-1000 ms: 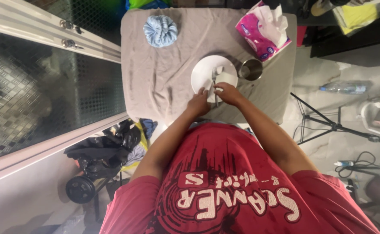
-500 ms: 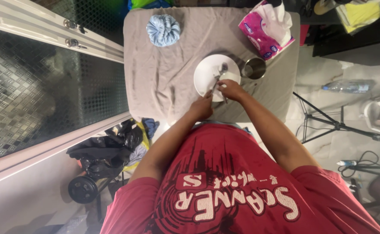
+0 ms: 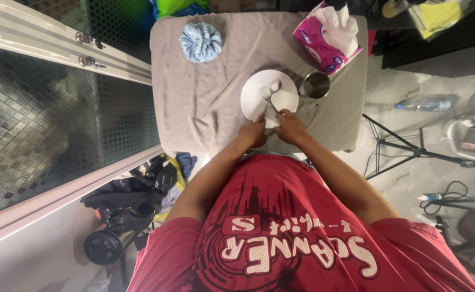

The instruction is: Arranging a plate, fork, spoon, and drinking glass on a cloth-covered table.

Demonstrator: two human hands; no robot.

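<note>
Both hands are working at the near rim of the white plate (image 3: 256, 96), which is sitting on the grey cloth (image 3: 205, 92) covering the small table. The left hand (image 3: 252, 133) and the right hand (image 3: 290, 126) are each pinching the near end of a white napkin (image 3: 277, 101) that is lying across the plate, with the fingers curled closed on it; a piece of cutlery (image 3: 272, 87), probably a spoon, is lying on or partly inside the napkin, though how much of it is wrapped is too small to tell. The risk I am seeing is that the plate is standing close to the table's near edge, so a tug on the napkin could be dragging plate and cutlery toward the person, or letting the cutlery slide out. The steel cup (image 3: 316, 85) is standing just beside the plate on the right, and a sideways sweep of the right wrist could be knocking it. The cloth is loose and wrinkled, so it could be shifting underneath. Compared with 0.5 s ago, the right hand is now sitting lower, at the plate's near rim, the 2 hands are closer together, and the napkin is looking more gathered over the cutlery.
</note>
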